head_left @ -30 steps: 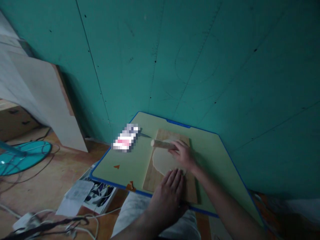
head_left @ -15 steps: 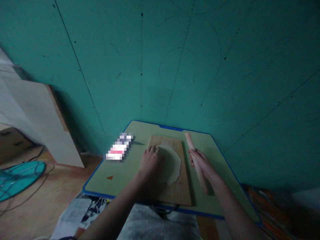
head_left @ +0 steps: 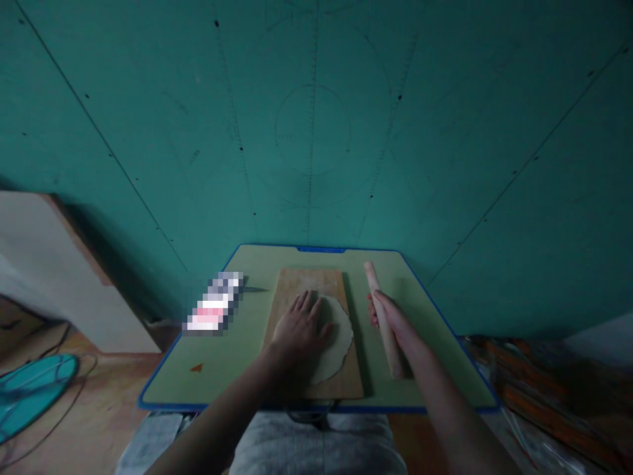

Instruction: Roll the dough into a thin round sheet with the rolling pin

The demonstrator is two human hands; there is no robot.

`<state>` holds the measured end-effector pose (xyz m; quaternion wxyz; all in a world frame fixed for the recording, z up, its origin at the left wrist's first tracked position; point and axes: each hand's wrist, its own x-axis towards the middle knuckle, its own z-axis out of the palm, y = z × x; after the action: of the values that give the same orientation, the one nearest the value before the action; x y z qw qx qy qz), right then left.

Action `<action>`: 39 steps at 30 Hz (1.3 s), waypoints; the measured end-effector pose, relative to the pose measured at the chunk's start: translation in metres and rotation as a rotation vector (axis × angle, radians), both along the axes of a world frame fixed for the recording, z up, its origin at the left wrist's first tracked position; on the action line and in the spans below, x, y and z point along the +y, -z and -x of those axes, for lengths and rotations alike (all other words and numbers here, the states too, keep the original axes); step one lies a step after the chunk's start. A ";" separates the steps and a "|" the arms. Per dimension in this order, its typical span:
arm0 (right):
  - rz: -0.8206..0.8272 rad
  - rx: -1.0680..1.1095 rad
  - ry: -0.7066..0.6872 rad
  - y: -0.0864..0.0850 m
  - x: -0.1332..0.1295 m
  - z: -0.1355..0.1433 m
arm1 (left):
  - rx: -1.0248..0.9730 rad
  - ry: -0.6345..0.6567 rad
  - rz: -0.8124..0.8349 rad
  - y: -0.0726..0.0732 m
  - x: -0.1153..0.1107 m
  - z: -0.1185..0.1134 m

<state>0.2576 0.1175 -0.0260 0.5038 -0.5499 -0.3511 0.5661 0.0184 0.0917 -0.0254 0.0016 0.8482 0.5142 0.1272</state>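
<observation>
Off the wooden board (head_left: 353, 379) went the rolling pin (head_left: 392, 351): over the dough (head_left: 339, 333) a second earlier, it was now to the board's right, slanted, its far end leaning toward the board. And the right hand (head_left: 390, 313) had it, fingers wrapped firmly round the middle! Whether the pin touched the table (head_left: 227, 379), you couldn't tell. Over to the left hand (head_left: 299, 330), palm down on the dough, fingers a little apart, thumb out wide. That dough, a thin flat sheet with a ragged edge, lay on the board. Left of the board sat a pixelated item (head_left: 212, 307), a thin pointed piece (head_left: 256, 289) reaching from it toward the board, and, nearer the person, an orange scrap (head_left: 196, 367).
</observation>
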 end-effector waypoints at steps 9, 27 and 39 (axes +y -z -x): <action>-0.035 -0.012 0.002 0.000 -0.001 0.000 | 0.024 0.112 -0.003 -0.013 0.002 0.008; -0.749 -1.083 -0.769 -0.047 -0.039 0.099 | -0.347 0.352 0.108 0.000 -0.124 -0.017; -0.795 -1.034 -0.785 -0.041 -0.036 0.118 | -0.328 0.199 0.030 0.006 -0.120 -0.040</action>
<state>0.1396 0.0814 0.0153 0.1970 -0.3570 -0.8898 0.2050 0.0581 -0.0282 -0.0319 0.1106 0.8626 0.4226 0.2551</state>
